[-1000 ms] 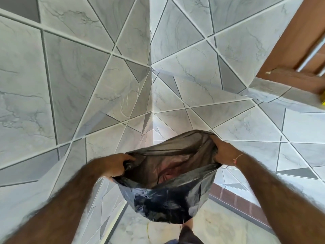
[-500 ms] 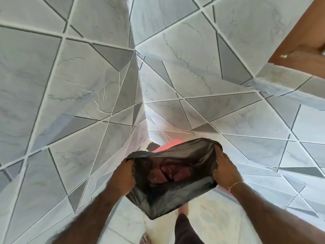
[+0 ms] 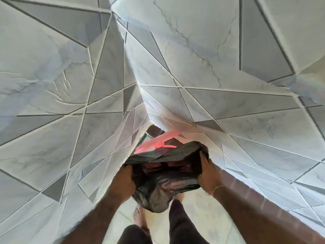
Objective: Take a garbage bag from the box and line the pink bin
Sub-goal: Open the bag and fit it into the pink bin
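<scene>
Both my hands hold a black garbage bag (image 3: 163, 187) open by its mouth. My left hand (image 3: 123, 180) grips the left side of the rim and my right hand (image 3: 208, 175) grips the right side. The bag hangs slack between them, its bottom drooping toward my feet. Just beyond the bag, in the corner of the tiled walls, the pink bin (image 3: 158, 140) shows its lid and rim; the bag hides most of it. Pink shows through the bag's thin plastic. No box is in view.
Grey and white marbled wall tiles (image 3: 211, 59) close in on the left and right and meet in a corner behind the bin. My bare feet (image 3: 139, 217) and dark trouser legs (image 3: 177, 224) stand on a pale floor (image 3: 198, 208) below the bag.
My view has tilted down and my hands have carried the open bag lower and closer to the corner. The pink bin's lid has come into sight behind the bag.
</scene>
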Demonstrator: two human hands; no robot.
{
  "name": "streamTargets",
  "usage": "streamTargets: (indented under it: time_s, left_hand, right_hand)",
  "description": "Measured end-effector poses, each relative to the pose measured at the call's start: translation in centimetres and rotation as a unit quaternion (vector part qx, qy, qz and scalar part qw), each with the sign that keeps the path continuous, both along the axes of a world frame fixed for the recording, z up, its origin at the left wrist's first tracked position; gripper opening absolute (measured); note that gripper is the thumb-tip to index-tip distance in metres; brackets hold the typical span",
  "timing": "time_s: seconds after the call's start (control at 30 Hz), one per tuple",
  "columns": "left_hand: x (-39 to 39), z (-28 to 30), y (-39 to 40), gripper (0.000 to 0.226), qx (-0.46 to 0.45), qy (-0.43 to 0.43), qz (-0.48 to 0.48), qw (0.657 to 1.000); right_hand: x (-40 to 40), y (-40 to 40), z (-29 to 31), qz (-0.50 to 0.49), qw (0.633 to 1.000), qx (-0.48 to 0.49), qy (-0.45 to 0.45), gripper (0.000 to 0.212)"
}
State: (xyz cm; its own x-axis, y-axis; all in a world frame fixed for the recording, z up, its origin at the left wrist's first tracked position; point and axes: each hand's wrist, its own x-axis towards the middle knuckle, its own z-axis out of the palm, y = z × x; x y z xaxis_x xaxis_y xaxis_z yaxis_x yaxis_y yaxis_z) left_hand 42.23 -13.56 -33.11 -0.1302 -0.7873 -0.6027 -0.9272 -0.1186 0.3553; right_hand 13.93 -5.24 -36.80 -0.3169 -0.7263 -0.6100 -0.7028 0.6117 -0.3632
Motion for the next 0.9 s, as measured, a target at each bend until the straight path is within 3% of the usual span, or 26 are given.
streamTargets:
  time_s: [0.1,0.3,0.43,0.6,0.9]
  left_hand:
    - [-0.7,-1.6,0.4,0.057,0.015,0.012,0.006,1.0]
    - [-2.7,-4.9,0.3,0.04,0.039,0.075,0.015,0.996]
    - [-3.6,-7.7,-0.2,0.057,0.059,0.117,0.021,0.991]
    - [-4.3,-10.1,-1.1,0.058,0.029,0.158,0.032,0.986]
    - [-4.0,-15.1,-0.7,0.063,-0.009,0.165,0.003,0.986]
  right_hand:
    - [0.7,-0.7,-1.6,0.007,0.999,0.015,-0.029,0.094]
    - [3.4,-2.4,-3.4,0.0,0.999,-0.003,-0.039,0.091]
    - [4.7,-3.6,-4.7,-0.007,1.0,-0.02,-0.013,0.083]
    - [4.6,-3.9,-6.4,-0.061,0.997,-0.046,0.002,0.077]
    - [8.8,-3.5,-11.9,-0.095,0.994,-0.005,-0.058,0.06]
